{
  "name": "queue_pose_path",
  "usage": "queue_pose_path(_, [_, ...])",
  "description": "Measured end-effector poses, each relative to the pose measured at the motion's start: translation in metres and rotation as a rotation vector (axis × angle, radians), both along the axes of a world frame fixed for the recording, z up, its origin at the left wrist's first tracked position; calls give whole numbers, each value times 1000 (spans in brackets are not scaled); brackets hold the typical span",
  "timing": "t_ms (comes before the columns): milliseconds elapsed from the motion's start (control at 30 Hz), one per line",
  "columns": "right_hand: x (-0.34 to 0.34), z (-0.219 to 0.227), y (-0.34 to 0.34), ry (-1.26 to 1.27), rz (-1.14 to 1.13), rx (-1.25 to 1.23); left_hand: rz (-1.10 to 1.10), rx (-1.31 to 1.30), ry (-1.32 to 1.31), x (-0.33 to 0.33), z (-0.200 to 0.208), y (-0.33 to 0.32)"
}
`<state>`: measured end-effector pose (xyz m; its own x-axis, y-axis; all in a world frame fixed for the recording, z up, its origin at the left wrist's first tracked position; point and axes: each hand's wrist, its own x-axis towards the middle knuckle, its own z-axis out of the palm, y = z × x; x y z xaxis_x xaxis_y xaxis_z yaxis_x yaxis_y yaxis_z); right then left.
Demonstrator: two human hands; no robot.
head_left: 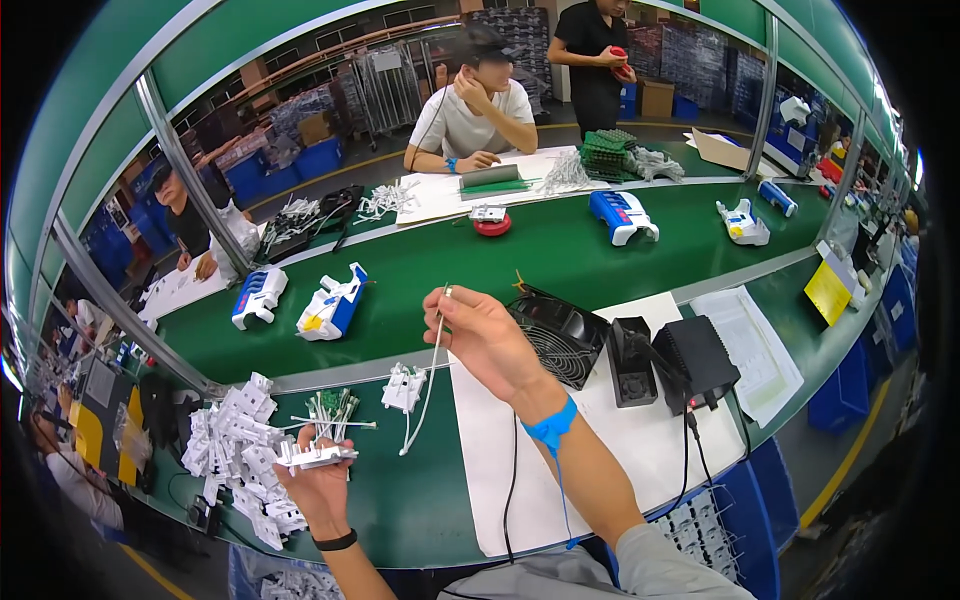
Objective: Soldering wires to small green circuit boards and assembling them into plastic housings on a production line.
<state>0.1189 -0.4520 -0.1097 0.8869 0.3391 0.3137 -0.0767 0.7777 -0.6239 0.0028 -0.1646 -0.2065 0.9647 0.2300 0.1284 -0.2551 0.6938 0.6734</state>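
Observation:
My left hand [318, 500], low on the left, is closed around a white molded plastic part [316, 457] with short upright posts. Raised over the middle of the bench, my right hand [488, 342] pinches the upper end of a thin white cable [434, 370]. The cable hangs down and bends near its lower end; the tip between my fingers is too small to make out. Behind my left hand lies a bundle of white cables with small green boards [333, 408]. A single white plastic part [404, 387] sits close to the hanging cable. Beside my left hand is a heap of similar white parts [238, 450].
A black fan [556, 340], a black box [697, 360] with cords and paper sheets [745, 350] are on the right. Blue-and-white housings [622, 218] and a red round piece [491, 224] sit on the green conveyor [430, 262]. Across it, a person [475, 120] sits.

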Motion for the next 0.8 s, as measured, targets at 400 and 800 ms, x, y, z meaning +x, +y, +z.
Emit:
queue_pose_path(400, [-20,-10,40,-369,-37,-460,-203,7,38,-6,5,-25])
queue_pose_path(800, [-54,-6,69,-827,-407,-847,-467,-359,20,5,7,-44])
